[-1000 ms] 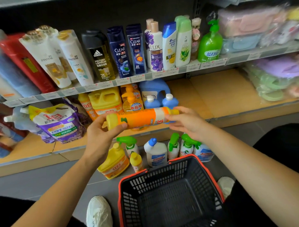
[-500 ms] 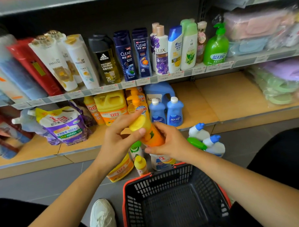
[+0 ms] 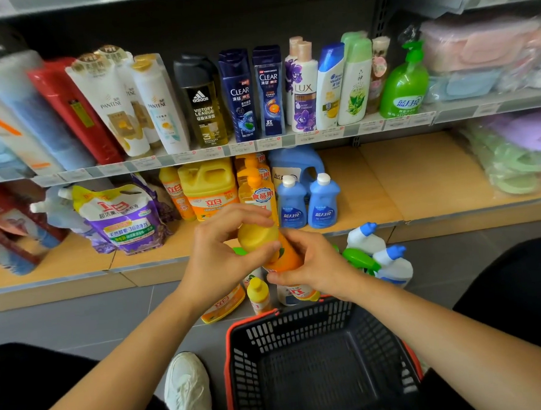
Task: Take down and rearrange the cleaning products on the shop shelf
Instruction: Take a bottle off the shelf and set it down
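Observation:
I hold an orange detergent bottle (image 3: 280,254) with a yellow cap, tilted, cap end up and pointing toward me, in front of the lower shelf. My left hand (image 3: 225,253) curls round its yellow cap end. My right hand (image 3: 315,265) grips the orange body from the right. On the floor under my hands stand several cleaning bottles: a yellow jug (image 3: 222,304), a small yellow bottle (image 3: 258,295), and white toilet-cleaner bottles with blue caps (image 3: 389,266). The lower shelf (image 3: 417,180) carries a yellow jug (image 3: 208,190), two blue bottles (image 3: 308,201) and a purple refill pouch (image 3: 124,217).
A black basket with a red rim (image 3: 319,357) stands on the floor right below my hands. My white shoe (image 3: 187,388) is left of it. The upper shelf (image 3: 260,144) holds shampoo bottles and a green pump bottle (image 3: 403,84). Packaged goods fill the right side.
The orange bottle has gone from lying level between my hands to tilted cap-up and lower, close over the floor bottles. Both hands kept hold and came closer together.

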`<state>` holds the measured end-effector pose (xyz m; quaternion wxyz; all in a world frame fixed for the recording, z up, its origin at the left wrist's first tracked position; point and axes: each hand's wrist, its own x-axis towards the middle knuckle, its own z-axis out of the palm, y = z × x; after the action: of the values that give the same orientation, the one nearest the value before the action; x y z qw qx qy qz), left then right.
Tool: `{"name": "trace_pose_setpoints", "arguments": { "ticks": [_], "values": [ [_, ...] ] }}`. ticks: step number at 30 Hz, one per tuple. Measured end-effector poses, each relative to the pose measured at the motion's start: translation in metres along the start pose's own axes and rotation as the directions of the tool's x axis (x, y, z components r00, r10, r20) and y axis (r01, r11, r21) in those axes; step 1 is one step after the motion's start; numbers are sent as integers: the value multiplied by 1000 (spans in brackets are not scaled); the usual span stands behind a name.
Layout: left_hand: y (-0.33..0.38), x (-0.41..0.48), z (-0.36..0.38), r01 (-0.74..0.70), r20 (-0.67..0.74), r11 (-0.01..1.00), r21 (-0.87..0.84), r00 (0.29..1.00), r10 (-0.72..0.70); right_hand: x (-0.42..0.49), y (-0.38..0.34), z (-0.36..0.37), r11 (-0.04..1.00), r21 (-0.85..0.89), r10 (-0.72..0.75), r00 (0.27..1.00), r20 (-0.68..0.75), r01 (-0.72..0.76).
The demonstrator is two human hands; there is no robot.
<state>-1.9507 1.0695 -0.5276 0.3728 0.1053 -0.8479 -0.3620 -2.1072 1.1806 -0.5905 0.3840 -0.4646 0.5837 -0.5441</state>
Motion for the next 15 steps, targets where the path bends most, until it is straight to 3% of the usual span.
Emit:
{"name": "trace_pose_setpoints", "arguments": {
  "ticks": [3,8,11,15],
  "values": [
    [-1,1,0,32,15,998,-51,999,-32,1,0,1,999,-29,-14,1000,-18,13],
    [-8,5,-4,244,82,944,-221,969,-231,-1,2,1,998,-57,11,1000,-6,-11],
    [-11,7,-6,389,96,852,-350,920,-381,-1,2,1,995,36,94,996,4,-94],
    [-14,6,-6,446,98,771,-455,885,-455,0,0,0,987,127,97,995,22,-99]
  ]
}}
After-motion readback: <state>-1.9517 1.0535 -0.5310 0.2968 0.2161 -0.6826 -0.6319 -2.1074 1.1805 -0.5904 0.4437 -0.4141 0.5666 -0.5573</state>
